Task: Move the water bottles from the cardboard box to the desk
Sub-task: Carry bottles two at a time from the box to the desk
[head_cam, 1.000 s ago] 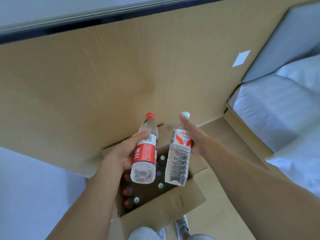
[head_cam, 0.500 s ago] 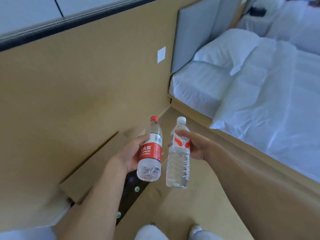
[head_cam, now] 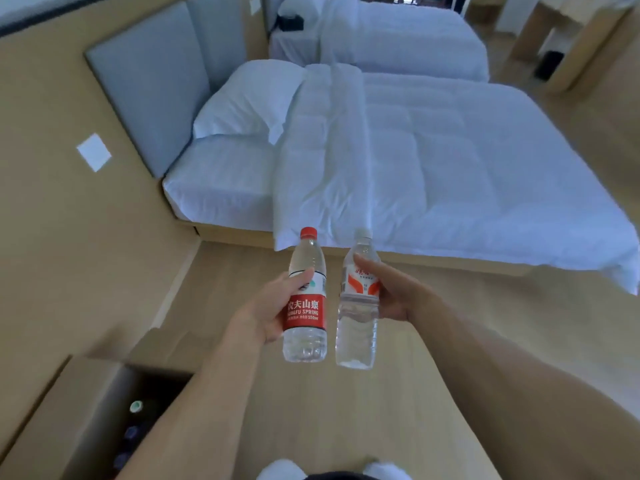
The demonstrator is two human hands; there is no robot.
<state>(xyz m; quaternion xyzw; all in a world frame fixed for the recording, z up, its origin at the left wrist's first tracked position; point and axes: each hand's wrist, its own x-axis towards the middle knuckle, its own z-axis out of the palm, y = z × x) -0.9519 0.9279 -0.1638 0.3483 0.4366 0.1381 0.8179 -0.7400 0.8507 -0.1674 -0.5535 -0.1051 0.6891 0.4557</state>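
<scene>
Red-capped, red-labelled bottle [head_cam: 305, 299], clear bottle [head_cam: 357, 306] (orange-and-white label), white bedding [head_cam: 398, 161]

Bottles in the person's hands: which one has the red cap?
The bottle with the red label, held in the left hand. The other bottle, in the right hand, has a pale cap and an orange-and-white label.

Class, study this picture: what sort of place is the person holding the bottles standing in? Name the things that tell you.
Probably a hotel twin room: two beds with matching white bedding, the nearer bed and a second bed beyond it, each against a padded grey headboard, plus wood-look flooring.
</scene>
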